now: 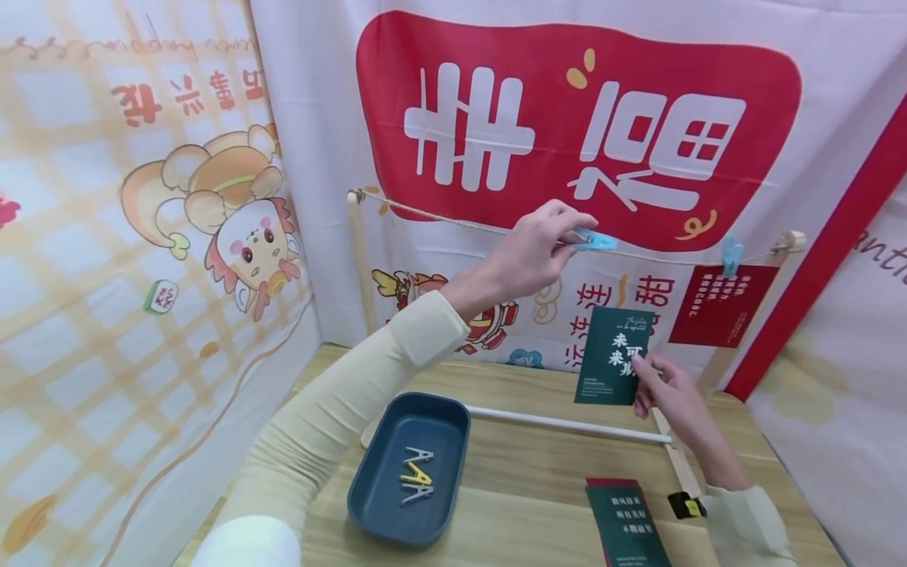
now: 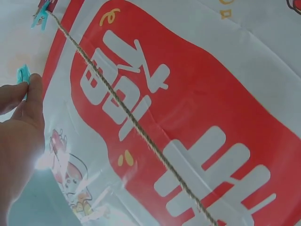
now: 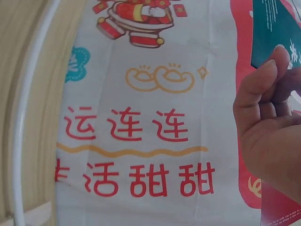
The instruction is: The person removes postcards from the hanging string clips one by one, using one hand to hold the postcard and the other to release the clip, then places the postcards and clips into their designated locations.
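My left hand (image 1: 534, 248) pinches a light-blue clothespin (image 1: 594, 239) beside the twine line (image 1: 453, 218); the left wrist view also shows this clothespin (image 2: 22, 75) between thumb and fingers, apart from the twine (image 2: 136, 123). Lower down, my right hand (image 1: 669, 394) holds a dark green card (image 1: 612, 354) with white lettering by its right edge. In the right wrist view, the fingers (image 3: 263, 84) curl at the green card (image 3: 273, 35). A red card (image 1: 723, 305) hangs at the line's right end under another blue clothespin (image 1: 732, 256).
A wooden frame with a left post (image 1: 360, 260) carries the twine; a white rod (image 1: 567, 422) crosses it low down. On the wooden table (image 1: 517, 465) stands a dark blue tray (image 1: 357, 504) holding several clothespins (image 1: 416, 475). Stacked green and red cards (image 1: 627, 524) lie at the front right.
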`<control>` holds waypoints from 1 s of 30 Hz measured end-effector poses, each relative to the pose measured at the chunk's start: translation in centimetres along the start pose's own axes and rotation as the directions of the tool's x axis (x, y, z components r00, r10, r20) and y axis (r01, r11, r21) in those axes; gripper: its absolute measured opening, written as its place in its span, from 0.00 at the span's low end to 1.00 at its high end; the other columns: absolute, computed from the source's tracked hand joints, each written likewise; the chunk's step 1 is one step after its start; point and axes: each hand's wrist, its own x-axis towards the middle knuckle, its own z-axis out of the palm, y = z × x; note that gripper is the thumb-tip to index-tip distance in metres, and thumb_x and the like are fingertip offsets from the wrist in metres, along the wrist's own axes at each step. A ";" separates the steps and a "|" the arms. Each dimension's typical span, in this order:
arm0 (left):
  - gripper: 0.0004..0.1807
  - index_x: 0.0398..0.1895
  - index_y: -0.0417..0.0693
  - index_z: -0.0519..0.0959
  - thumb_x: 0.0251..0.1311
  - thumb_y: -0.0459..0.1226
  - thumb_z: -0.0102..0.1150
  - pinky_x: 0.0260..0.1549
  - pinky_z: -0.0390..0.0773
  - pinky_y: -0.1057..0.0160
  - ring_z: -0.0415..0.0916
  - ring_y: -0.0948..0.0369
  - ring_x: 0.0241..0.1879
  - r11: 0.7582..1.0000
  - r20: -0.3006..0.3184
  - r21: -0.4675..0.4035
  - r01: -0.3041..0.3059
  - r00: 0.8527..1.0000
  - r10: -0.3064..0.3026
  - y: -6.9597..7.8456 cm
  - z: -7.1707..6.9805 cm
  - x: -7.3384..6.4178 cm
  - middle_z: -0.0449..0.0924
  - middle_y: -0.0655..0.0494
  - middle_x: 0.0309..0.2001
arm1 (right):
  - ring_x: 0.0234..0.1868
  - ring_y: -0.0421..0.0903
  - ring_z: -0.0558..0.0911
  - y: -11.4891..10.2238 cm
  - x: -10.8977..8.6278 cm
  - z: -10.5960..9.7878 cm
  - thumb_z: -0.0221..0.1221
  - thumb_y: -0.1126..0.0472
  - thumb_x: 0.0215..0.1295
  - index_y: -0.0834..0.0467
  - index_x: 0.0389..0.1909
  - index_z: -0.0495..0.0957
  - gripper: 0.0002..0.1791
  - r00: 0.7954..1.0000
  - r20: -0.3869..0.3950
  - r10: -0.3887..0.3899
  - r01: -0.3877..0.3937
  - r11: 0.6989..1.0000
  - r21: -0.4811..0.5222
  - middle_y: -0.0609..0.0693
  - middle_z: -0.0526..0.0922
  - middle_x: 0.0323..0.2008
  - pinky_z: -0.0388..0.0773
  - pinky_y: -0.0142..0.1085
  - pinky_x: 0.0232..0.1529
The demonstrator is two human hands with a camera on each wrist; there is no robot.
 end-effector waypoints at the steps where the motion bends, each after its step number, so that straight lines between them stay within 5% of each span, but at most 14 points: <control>1: 0.24 0.64 0.46 0.72 0.64 0.33 0.59 0.50 0.77 0.76 0.76 0.62 0.54 1.000 0.010 0.014 -0.008 1.000 0.008 0.0 -0.2 -0.3 0.72 0.50 0.57 | 0.21 0.50 0.80 0.2 -0.2 -0.1 0.47 0.39 0.73 0.59 0.32 0.64 0.25 1.000 0.002 0.000 0.000 1.000 -0.014 0.50 0.73 0.17 0.82 0.38 0.28; 10: 0.22 0.59 0.42 0.75 0.62 0.32 0.63 0.48 0.79 0.75 0.82 0.61 0.49 0.996 -0.040 -0.035 -0.078 0.996 0.076 -0.8 -1.5 -2.4 0.75 0.49 0.53 | 0.23 0.54 0.81 1.4 -1.5 0.2 0.47 0.41 0.74 0.61 0.33 0.64 0.25 0.998 0.054 -0.013 0.018 0.996 -0.092 0.55 0.75 0.18 0.81 0.38 0.30; 17: 0.21 0.57 0.43 0.76 0.60 0.35 0.65 0.45 0.79 0.74 0.77 0.65 0.46 0.995 -0.062 -0.002 -0.098 0.993 0.097 -2.1 -2.6 -4.1 0.78 0.51 0.54 | 0.22 0.53 0.80 2.5 -2.3 0.9 0.46 0.44 0.75 0.62 0.33 0.65 0.23 0.997 0.078 -0.018 0.024 0.996 -0.081 0.53 0.75 0.17 0.81 0.37 0.30; 30: 0.18 0.52 0.43 0.79 0.58 0.34 0.67 0.44 0.81 0.72 0.78 0.65 0.45 0.993 0.001 0.021 -0.114 0.994 0.114 -2.6 -4.7 -7.5 0.78 0.51 0.53 | 0.22 0.53 0.80 3.3 -3.2 2.0 0.48 0.42 0.74 0.63 0.34 0.65 0.25 0.992 0.092 0.089 -0.089 0.996 -0.009 0.50 0.74 0.17 0.82 0.40 0.30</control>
